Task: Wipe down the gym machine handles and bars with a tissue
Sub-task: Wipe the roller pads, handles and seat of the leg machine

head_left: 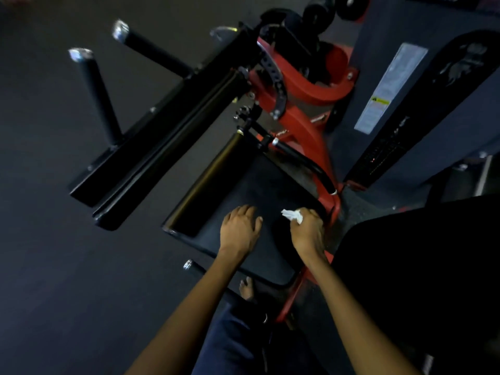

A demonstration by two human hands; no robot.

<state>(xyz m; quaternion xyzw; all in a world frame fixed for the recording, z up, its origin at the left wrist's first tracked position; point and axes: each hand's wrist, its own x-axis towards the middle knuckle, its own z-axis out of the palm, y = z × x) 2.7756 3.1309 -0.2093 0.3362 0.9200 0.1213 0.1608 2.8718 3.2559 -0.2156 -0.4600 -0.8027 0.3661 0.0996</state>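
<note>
— Two hands are seen low on the machine. What is held, and by which?

— A white tissue (292,215) is pinched in the curled right hand (307,234), at the seat's right edge beside the red frame (311,131). The left hand (239,231) is laid flat on the black seat pad (243,185), fingers relaxed, nothing gripped.

— Which way does the nearest handle lie?

— The curved black side handle (305,163) is found just ahead of the right hand, its long axis running away and slightly leftward toward a chrome tip. It is judged the right hand's to reach; the two upright grips (97,96) stand well apart, far left.
</note>
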